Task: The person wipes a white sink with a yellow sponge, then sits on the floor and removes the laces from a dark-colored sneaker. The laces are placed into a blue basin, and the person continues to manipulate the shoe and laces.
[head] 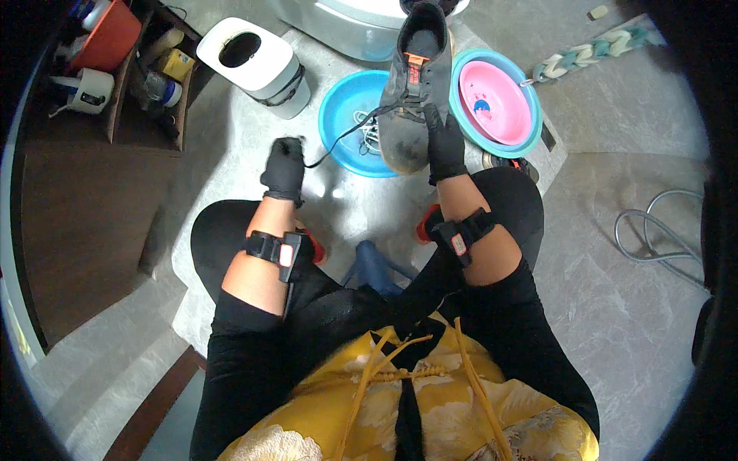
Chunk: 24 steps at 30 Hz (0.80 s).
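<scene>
My right hand (447, 141), in a black glove, grips a dark grey lace-up shoe (403, 129) by its side. The shoe's toe faces me, and its tongue bears orange and red marks. A black shoelace (353, 131) runs slack from the eyelets towards my left hand (283, 170). That hand, also gloved in black, is closed around the lace's far end. Under the shoe's left edge stands a blue basin (334, 124); white laces (369, 131) lie inside it.
To the right, a pink basin (501, 98) sits in a turquoise basin (458, 112), with another shoe (527, 169) beside it. A white bin (282, 86) stands at the left, near wooden shelves (115, 124). A grey hose (628, 230) lies on the right-hand floor.
</scene>
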Tool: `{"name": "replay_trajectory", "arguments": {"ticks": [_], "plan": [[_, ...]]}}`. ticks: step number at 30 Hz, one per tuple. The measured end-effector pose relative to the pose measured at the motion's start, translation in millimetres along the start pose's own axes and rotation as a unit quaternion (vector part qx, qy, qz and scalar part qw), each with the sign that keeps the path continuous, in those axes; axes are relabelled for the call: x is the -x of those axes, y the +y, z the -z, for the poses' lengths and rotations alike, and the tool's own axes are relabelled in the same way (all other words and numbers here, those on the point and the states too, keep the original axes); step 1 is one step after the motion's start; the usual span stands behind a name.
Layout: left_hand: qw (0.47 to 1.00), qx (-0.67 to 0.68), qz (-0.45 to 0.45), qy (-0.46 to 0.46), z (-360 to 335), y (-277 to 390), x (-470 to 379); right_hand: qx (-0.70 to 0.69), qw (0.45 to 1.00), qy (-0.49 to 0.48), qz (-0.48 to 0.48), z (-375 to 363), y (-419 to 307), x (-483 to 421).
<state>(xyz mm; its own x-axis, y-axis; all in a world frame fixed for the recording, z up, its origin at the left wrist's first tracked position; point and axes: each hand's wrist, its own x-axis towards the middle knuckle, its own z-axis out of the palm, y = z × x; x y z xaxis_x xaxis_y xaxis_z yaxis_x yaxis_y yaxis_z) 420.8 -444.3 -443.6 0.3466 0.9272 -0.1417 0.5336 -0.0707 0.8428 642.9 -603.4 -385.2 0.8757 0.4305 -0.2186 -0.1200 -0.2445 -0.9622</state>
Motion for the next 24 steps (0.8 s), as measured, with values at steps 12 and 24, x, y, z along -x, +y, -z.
{"name": "replay_trajectory", "arguments": {"ticks": [12,24], "plan": [[0.935,0.258,0.087,-0.226,-5.6,42.2,21.6,0.038,0.957,-0.280,-0.063,-10.1,17.8,12.5],[0.936,0.268,0.061,-0.219,-0.5,67.7,29.2,0.207,0.887,-0.072,0.406,-18.1,12.7,13.5]]}}
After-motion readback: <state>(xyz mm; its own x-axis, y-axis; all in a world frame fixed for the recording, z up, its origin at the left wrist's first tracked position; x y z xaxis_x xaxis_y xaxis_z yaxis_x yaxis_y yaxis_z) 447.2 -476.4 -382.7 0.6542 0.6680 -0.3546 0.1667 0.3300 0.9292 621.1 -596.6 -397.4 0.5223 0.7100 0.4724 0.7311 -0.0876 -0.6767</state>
